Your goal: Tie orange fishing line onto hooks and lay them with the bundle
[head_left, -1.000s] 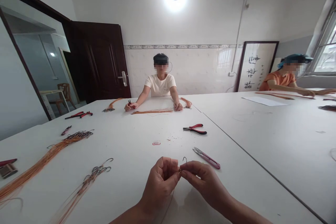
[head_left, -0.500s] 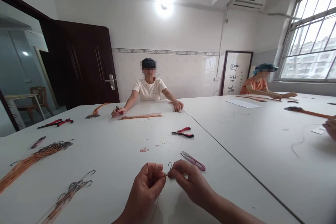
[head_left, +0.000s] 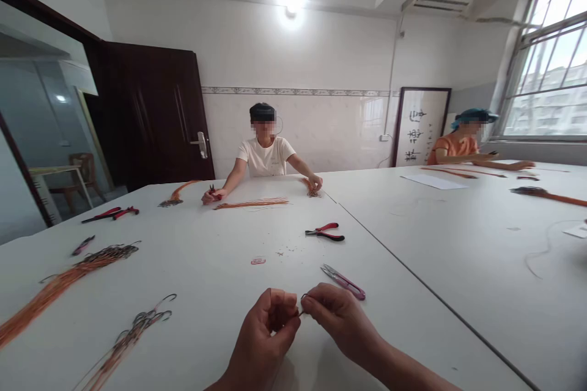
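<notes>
Between my two hands is a small dark fish hook (head_left: 301, 313), mostly covered by fingers. My left hand (head_left: 269, 333) pinches its lower part between thumb and curled fingers. Thumb and forefinger of my right hand (head_left: 337, 314) are closed at the hook's curved end. Just beyond my right hand lie thread snips (head_left: 345, 282) with pinkish handles. Farther off are red-and-black pliers (head_left: 326, 232). To the left of my hands rests a small bunch of hooks (head_left: 142, 327) on orange line, and a larger bundle of hooks (head_left: 98, 259) lies behind it.
A small red-and-white label (head_left: 258, 261) and scattered crumbs lie on the white table (head_left: 206, 269). More pliers (head_left: 110, 214) are at the left. Across the table a person (head_left: 263, 156) handles orange strands; another person (head_left: 463, 143) sits at the far right. A seam (head_left: 413, 275) crosses the tabletop.
My right fingers have moved onto the hook's curved end, which stood free before. The view has turned slightly left. The person at far right has raised a hand holding something dark.
</notes>
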Demonstrator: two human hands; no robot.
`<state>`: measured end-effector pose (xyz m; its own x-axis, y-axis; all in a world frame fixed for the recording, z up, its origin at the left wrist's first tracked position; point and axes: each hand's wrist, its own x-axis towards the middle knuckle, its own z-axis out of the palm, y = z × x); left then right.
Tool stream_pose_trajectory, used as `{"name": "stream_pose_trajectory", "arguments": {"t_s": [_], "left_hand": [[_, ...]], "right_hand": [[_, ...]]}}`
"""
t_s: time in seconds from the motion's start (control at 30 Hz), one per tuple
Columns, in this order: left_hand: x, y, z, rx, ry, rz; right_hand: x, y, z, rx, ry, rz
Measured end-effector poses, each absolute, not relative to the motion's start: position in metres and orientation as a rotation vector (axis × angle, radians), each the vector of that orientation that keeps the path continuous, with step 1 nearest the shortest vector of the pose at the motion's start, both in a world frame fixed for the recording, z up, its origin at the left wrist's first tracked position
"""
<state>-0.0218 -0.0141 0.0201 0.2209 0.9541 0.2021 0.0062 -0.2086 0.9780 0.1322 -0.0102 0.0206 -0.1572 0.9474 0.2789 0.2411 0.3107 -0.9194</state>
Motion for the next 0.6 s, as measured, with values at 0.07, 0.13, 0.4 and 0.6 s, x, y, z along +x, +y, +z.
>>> {"name": "stream_pose_trajectory", "arguments": {"t_s": [0.07,0.13,0.4,0.6], "left_hand": [[-0.0228,-0.0126,0.0181,1.472,0.942,1.167],[-0.0239,-0.0118,0.0175,1.455,0.93,1.176],[-0.0228,-0.0138,0.0172,1.444,0.893,1.221],[-0.0215,-0.0162,0.013,1.4,0.863,1.232]], "right_hand": [[0.1337,-0.009,0.0202,-1.11,-1.648,0.888],[0.1347,-0.0081,0.0194,-1.098,-1.656,0.91],[0.135,-0.0101,0.015,-1.083,-1.662,0.875],[0.1381,-0.0117,0.0135,-1.175,-1.712,0.817]]}}
